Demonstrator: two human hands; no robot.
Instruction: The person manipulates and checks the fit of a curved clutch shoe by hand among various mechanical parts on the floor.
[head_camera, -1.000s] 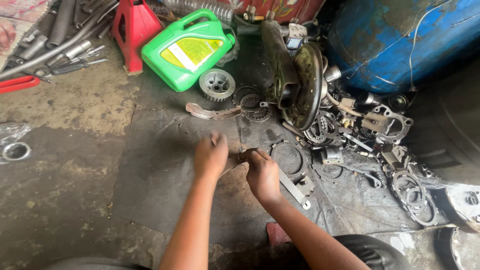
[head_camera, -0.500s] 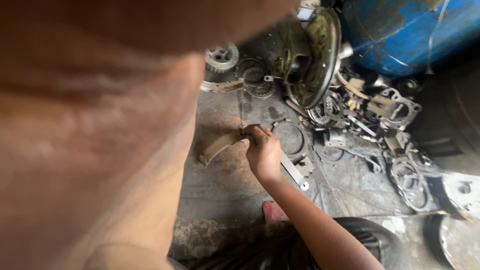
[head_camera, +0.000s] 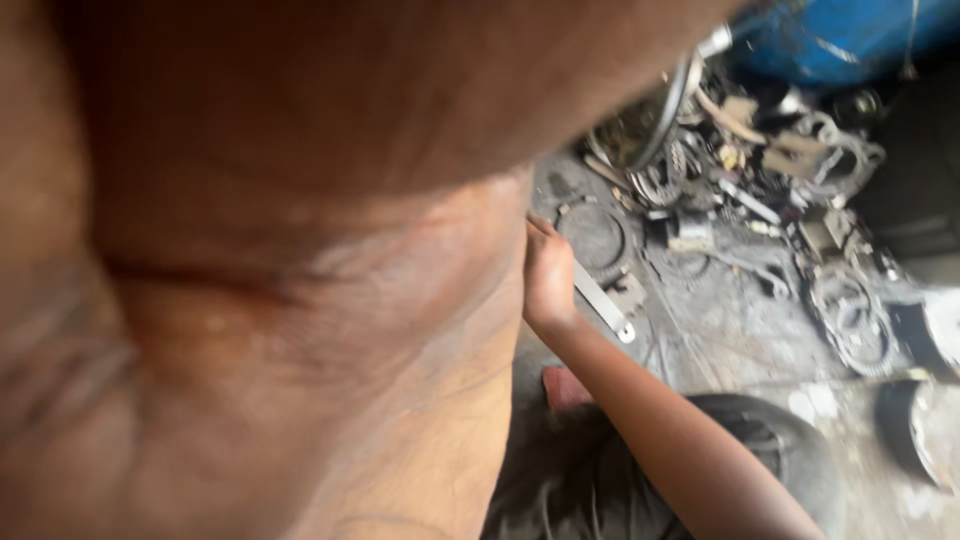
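My left arm is raised close to the camera and fills most of the view as a blurred mass; its hand cannot be made out. My right hand reaches down to the dirty concrete floor, fingers pointing away, its far side hidden behind the left arm. Whether it holds anything cannot be seen. A flat metal bar lies just right of that hand, and a dark ring-shaped gasket lies beyond it.
A heap of greasy metal parts covers the floor at the right, below a blue drum. A toothed ring lies nearer. A dark round object and a small red thing sit by my right forearm.
My left arm has risen from the floor to the camera and now blocks the left side. The view has swung right. My right hand stays at the same spot on the floor.
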